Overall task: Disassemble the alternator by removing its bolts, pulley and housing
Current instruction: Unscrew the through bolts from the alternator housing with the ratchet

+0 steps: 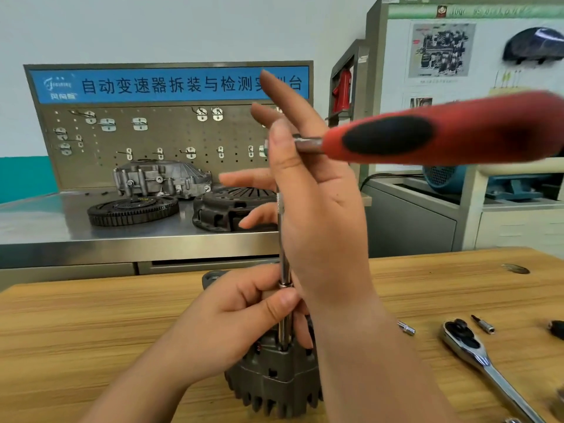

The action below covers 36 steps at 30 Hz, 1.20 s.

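Head view: alternator (pixel 274 383), ribbed grey cast metal, likely heavy and rigid, stands on the wooden table (pixel 91 346) under both hands; best steadied by its body. Left hand (pixel 224 326) fingers curl round the smooth steel rod (pixel 284 261) just above it. Right hand (pixel 317 215) fingers spread straight, palm against the rod below the red-and-black rubbery handle (pixel 442 132).

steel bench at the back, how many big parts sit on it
3: a toothed flywheel at front left, a dark clutch cover right of it, partly behind the right hand, and a silver casing behind both by the pegboard. The hand may hide more.
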Tool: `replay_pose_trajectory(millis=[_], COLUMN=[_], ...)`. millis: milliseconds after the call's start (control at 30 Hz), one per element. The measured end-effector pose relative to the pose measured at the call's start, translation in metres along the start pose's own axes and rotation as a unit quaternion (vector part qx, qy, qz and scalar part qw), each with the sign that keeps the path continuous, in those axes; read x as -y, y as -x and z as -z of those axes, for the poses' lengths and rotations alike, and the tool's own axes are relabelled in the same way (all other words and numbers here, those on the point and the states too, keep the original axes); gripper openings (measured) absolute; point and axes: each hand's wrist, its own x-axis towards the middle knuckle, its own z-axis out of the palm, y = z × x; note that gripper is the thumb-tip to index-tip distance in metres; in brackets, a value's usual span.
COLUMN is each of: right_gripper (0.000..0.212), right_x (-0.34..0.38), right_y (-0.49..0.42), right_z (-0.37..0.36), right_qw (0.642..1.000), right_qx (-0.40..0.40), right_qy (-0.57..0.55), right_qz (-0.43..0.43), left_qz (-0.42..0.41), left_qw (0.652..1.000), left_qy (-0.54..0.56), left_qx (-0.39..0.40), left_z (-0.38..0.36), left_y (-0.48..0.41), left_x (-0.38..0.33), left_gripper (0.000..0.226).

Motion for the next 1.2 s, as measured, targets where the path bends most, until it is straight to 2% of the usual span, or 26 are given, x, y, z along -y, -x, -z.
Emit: replay_pose_trajectory(millis=[100,200,267,367,467,533,600,700,800,867,933,1000,1100,1200], right_gripper=[0.039,0.059,0.065,0.054,0.036,0.032,0.032,0.032,0.037,0.052,0.06,0.056,0.031,0.029], right_x=[-0.002,-0.004,-0.005,-0.006,-0.004,-0.002,-0.003,-0.004,-0.005,-0.006,-0.008,-0.009,-0.008,-0.006], right_y=[-0.001,-0.002,-0.001,-0.001,0.0,0.001,0.002,0.001,-0.001,-0.002,-0.003,-0.002,0.0,0.001], right_z=[0.002,0.006,0.006,0.003,0.001,-0.001,-0.003,-0.004,0.001,0.005,0.008,0.006,0.002,0.001], right_qw=[0.994,0.978,0.974,0.988,1.0,1.0,0.999,0.999,0.988,0.975,0.969,0.978,0.996,0.999], right_qx=[0.011,0.031,0.04,0.023,0.002,0.004,0.016,0.023,0.011,0.01,0.007,-0.003,-0.013,-0.014], right_qy=[-0.081,-0.147,-0.148,-0.093,0.004,0.008,-0.015,-0.047,-0.127,-0.167,-0.17,-0.143,-0.062,-0.024], right_qz=[-0.069,-0.142,-0.164,-0.124,-0.024,0.025,0.035,-0.007,-0.085,-0.149,-0.177,-0.153,-0.056,0.027], left_qz=[0.009,0.012,0.006,-0.001,-0.005,-0.006,-0.011,-0.005,0.002,0.008,0.013,0.015,0.009,0.004], left_qw=[1.0,1.0,1.0,1.0,1.0,1.0,1.0,1.0,1.0,1.0,1.0,1.0,1.0,1.0], left_qy=[0.001,0.016,0.014,0.012,-0.002,-0.009,-0.01,0.009,0.013,0.004,0.009,0.021,0.017,-0.008], left_qx=[-0.005,0.009,0.02,0.015,0.006,0.004,0.005,0.004,-0.006,-0.002,0.01,0.016,0.006,0.003], left_z=[0.001,0.002,0.002,0.002,0.002,0.001,0.0,0.0,0.001,0.001,0.001,0.001,0.0,0.001], left_y=[0.001,0.002,0.001,0.0,0.0,0.0,-0.001,0.001,0.003,0.003,0.003,0.002,0.001,0.001], left_x=[0.0,-0.001,-0.002,-0.001,0.002,0.002,0.0,0.001,0.002,0.002,0.001,0.0,0.001,0.001], left_gripper=[0.045,0.042,0.038,0.042,0.043,0.035,0.036,0.044,0.051,0.054,0.05,0.043,0.042,0.036])
